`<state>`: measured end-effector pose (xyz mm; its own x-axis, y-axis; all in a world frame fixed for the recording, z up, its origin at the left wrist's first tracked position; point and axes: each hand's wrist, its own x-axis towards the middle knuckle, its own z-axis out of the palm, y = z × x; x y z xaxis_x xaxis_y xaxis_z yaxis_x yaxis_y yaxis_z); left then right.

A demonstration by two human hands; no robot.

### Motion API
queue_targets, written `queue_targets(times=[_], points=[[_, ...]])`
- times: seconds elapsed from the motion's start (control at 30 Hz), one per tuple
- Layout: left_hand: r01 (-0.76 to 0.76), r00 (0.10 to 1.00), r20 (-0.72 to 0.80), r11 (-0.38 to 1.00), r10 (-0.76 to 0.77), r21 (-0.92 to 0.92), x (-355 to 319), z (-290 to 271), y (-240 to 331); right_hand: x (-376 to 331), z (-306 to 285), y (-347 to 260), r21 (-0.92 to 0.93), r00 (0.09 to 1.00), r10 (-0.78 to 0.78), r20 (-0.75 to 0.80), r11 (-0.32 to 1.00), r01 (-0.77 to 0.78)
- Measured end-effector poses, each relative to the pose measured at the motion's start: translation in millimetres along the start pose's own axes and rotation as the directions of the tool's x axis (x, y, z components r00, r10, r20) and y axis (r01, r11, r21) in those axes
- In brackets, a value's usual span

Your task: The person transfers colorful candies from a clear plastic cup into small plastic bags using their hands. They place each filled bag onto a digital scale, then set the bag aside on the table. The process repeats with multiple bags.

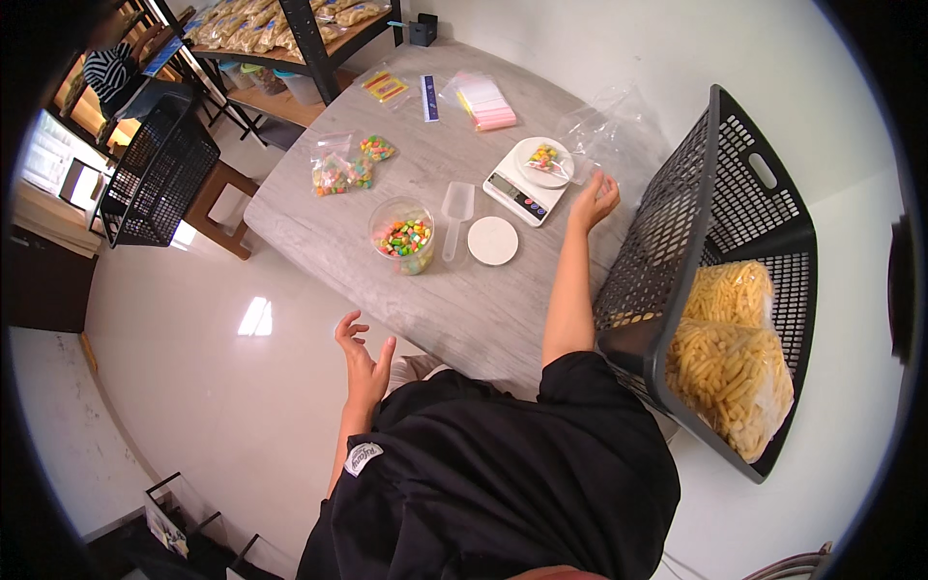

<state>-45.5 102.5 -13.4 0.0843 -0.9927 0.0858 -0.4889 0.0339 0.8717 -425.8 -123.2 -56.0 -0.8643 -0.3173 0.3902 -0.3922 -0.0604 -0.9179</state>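
My right hand is just right of a white digital scale, its fingers curled. A small clear bag of colorful candies lies on the scale's round plate. The bag's clear end reaches close to my fingertips; whether they grip it is hard to make out. My left hand hangs over the floor off the table's near edge, open and holding nothing. Between the hands stand a clear tub of colorful candies, a translucent scoop lying flat, and a round white lid.
Filled candy bags lie at the table's left. Farther back are a blue strip, a stack of pink-and-white packets and loose clear plastic. A tall black basket with bagged yellow snacks stands at the right. Shelves hold more bags.
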Motion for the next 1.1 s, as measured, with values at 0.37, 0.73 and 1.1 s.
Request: queue_targets(times=[0.37, 0.73, 1.1], points=[[0.012, 1.0, -0.005, 1.0, -0.012, 0.004, 0.5, -0.4, 0.2, -13.9, -13.7, -9.2, 0.06, 1.0, 0.022, 0.013, 0.998, -0.022], [0.008, 1.0, -0.028, 1.0, -0.008, 0.004, -1.4, 0.6, -4.0, -11.3, -9.8, 2.7, -0.006, 1.0, -0.024, 0.02, 1.0, 0.024], [-0.022, 0.998, -0.062, 1.0, 0.021, -0.014, -1.7, 1.9, -8.0, 3.1, 10.9, -12.7, 0.242, 0.923, 0.047, 0.381, 0.959, -0.149]])
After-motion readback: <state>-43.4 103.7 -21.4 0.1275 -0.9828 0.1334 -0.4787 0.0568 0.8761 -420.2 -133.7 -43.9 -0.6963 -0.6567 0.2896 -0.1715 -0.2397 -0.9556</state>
